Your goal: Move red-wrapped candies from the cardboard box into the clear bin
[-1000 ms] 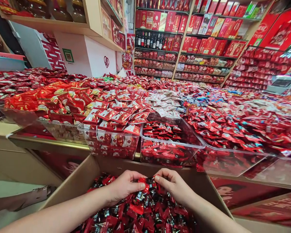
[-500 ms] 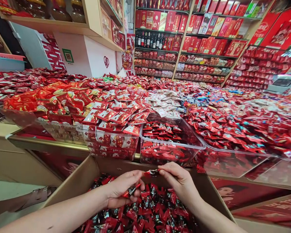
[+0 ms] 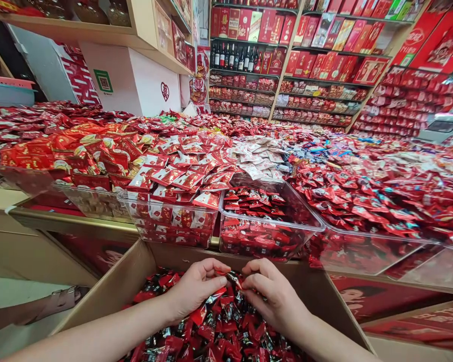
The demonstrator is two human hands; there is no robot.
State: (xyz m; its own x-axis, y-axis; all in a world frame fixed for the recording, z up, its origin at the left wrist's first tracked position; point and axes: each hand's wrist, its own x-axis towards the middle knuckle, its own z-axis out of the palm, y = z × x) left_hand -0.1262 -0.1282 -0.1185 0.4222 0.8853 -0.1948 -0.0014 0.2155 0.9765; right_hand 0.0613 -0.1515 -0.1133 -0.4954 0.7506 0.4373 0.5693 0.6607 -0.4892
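My left hand [image 3: 198, 289] is closed over the cardboard box [image 3: 126, 276], thumb and fingertips at one end of a red-and-black wrapped candy [image 3: 234, 277]. At the candy's other end are the bent fingers of my right hand [image 3: 272, 291]. Another wrapped candy [image 3: 213, 297] shows just below my left fingers; whether that hand touches it I cannot tell. Beneath both hands, a heap of red-and-black wrapped candies [image 3: 226, 334] fills the lower part of the box. Behind the box stands a clear plastic bin [image 3: 272, 223], partly filled with red packets.
More clear bins [image 3: 168, 207] heaped with red and white packets line the counter on both sides. Shelves [image 3: 283, 75] with bottles and red boxes rise at the back. A wooden cabinet [image 3: 136, 40] overhangs at upper left. Someone's sandalled foot [image 3: 60, 301] is at lower left.
Both hands have lowered slightly. The right fingers have shifted from a straight pinch to a bent grip, and the candy between the hands sits a little lower.
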